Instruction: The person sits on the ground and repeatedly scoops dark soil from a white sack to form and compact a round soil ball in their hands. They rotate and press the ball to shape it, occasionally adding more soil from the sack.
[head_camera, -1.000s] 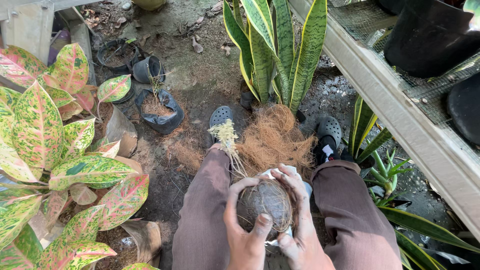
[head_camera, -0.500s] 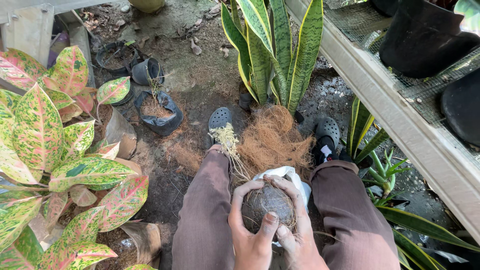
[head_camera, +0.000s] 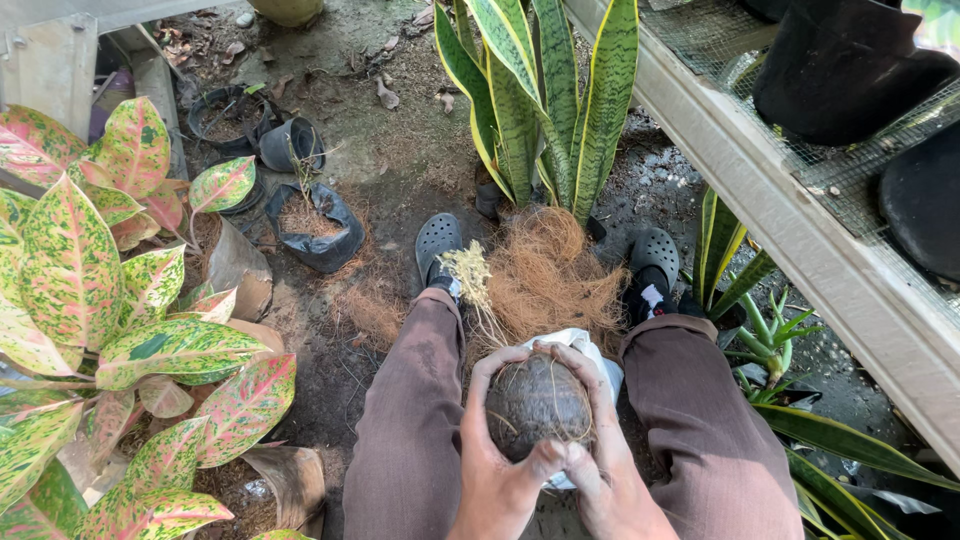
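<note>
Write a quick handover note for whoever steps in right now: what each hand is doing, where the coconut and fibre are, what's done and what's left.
Left hand: wrapped around the left side of the coconut, thumb at its near edge.
Right hand: cupping the right side, fingers curled over the top.
The coconut is held between the knees, over a white bag. It is mostly bare, with a few loose strands clinging to it.
Done: a pile of pulled fibre lies on the ground between the shoes.
Left: the last strands on the shell, it seems.
</note>
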